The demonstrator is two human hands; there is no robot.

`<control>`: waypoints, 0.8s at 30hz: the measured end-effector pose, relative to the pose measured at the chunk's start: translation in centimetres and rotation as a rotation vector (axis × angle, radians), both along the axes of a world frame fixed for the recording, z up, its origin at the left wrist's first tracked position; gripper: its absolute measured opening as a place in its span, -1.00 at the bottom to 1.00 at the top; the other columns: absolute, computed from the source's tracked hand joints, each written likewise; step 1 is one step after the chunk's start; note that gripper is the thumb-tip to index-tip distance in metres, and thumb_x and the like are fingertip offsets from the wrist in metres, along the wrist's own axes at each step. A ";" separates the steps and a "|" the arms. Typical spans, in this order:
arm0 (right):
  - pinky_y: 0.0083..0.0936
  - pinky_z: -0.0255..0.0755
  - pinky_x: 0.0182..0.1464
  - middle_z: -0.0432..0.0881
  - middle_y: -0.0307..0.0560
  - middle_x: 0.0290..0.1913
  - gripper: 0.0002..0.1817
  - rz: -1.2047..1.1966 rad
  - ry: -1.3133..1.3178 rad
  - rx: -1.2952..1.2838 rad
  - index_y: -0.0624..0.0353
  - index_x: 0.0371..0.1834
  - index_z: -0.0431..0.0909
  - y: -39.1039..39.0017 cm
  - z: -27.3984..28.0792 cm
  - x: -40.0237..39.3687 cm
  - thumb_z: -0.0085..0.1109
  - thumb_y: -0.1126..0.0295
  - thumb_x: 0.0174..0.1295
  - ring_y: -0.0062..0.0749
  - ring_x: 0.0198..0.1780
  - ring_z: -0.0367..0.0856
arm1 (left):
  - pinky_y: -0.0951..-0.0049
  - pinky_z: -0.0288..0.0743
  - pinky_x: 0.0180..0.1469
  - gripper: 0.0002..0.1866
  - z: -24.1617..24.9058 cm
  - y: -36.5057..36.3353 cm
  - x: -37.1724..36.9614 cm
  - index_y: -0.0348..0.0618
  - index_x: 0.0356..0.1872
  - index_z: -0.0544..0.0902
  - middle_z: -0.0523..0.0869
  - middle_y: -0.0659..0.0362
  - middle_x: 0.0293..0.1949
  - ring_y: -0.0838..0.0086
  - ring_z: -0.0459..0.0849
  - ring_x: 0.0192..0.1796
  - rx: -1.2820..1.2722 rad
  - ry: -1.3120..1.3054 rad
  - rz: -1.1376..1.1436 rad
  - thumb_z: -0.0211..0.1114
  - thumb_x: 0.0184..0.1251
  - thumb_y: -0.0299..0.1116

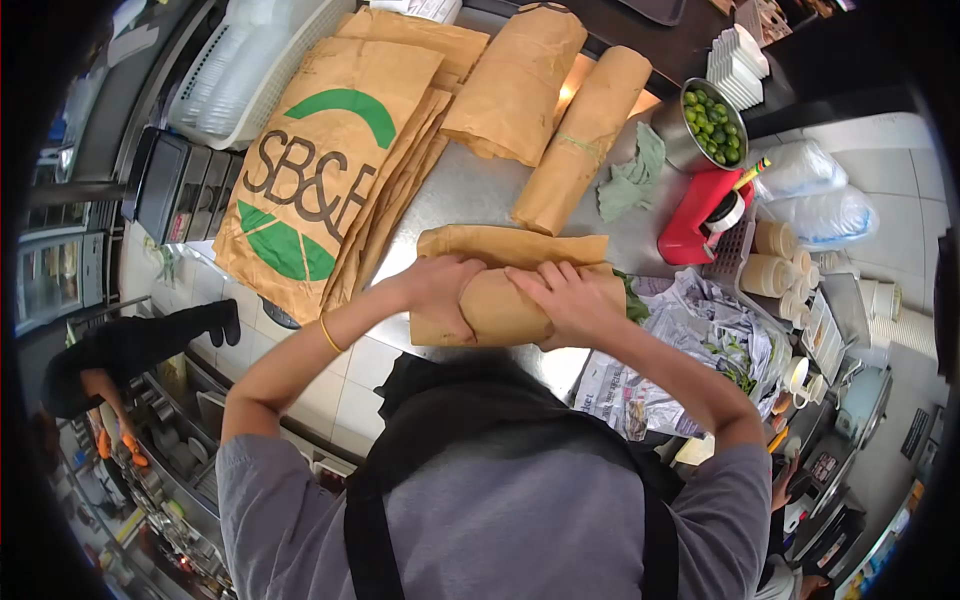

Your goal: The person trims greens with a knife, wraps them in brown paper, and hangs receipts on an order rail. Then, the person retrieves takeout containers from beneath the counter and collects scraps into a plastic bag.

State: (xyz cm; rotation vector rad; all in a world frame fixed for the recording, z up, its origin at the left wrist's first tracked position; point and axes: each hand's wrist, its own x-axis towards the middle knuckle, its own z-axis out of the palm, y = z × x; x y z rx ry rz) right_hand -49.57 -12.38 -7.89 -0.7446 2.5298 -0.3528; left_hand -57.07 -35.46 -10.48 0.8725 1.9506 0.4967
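Note:
A brown paper bundle lies in front of me at the near edge of the steel table, partly rolled, with a loose flap of paper standing along its far side. Green leaves poke out of its right end. My left hand grips the paper at the left part, its fingers curled over the far side. Bent over the top of the roll, the fingers of my right hand press it at the right part. What the paper holds inside is mostly hidden.
Beyond lie two paper rolls, a green cloth and a bowl of limes. A red tape dispenser and newspaper with leaves are right; stacked paper bags left. A co-worker bends at far left.

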 end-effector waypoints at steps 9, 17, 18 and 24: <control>-0.03 0.31 0.07 0.26 0.08 0.17 0.01 -0.003 -0.157 0.014 0.11 0.30 0.17 0.3 0.8 -1.7 0.46 0.10 -0.32 0.07 0.18 0.29 | 0.01 0.25 0.11 0.27 2.9 3.7 7.9 -0.18 0.35 0.10 0.40 0.03 0.04 0.22 0.41 0.08 -0.032 0.976 0.051 0.56 -0.57 0.00; -0.11 0.28 0.07 0.60 0.06 -0.27 -0.81 -0.205 0.258 -0.311 0.22 -0.29 0.57 -0.7 -5.1 -6.2 0.16 0.43 0.01 -0.16 -0.06 0.53 | 0.12 0.28 0.08 0.08 1.9 2.8 7.5 -0.21 0.20 0.30 0.48 0.13 -0.09 0.33 0.45 -0.01 0.033 1.090 0.010 0.54 -0.55 -0.02; -0.13 0.30 0.03 0.63 0.04 -0.38 -0.89 -0.133 0.403 -0.090 0.20 -0.38 0.59 -1.2 -4.6 -6.3 0.10 0.48 0.03 -0.16 -0.13 0.57 | 0.12 0.27 0.10 0.06 1.6 2.9 7.5 -0.21 0.17 0.32 0.48 0.11 -0.08 0.32 0.45 0.02 0.053 1.057 0.029 0.56 -0.58 -0.06; -0.21 0.36 -0.24 0.58 -0.07 -0.44 -0.95 -0.052 0.346 -0.194 0.08 -0.53 0.59 -0.5 -2.4 -3.9 0.14 0.43 0.00 -0.11 -0.24 0.56 | 0.11 0.26 0.14 -0.09 1.4 2.7 8.0 -0.21 0.00 0.40 0.51 0.06 -0.05 0.26 0.44 0.08 0.131 1.043 0.042 0.58 -0.62 -0.16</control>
